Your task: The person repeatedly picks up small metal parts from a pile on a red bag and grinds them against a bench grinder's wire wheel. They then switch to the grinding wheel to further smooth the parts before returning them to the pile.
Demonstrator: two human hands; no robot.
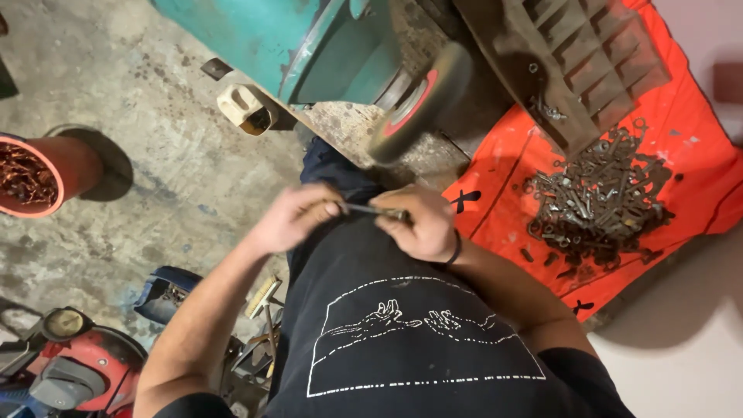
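Both the left hand (290,219) and the right hand (422,224) are gripping, with fingers closed, what is probably a thin metal rod (374,210) above the lap, risking slippage toward the grinding wheel (418,103).

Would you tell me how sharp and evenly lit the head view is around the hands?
Head view: the left hand and right hand are slightly motion-blurred around the thin metal rod; the bolt pile on the orange cloth is brightly lit; the bucket casts a shadow.
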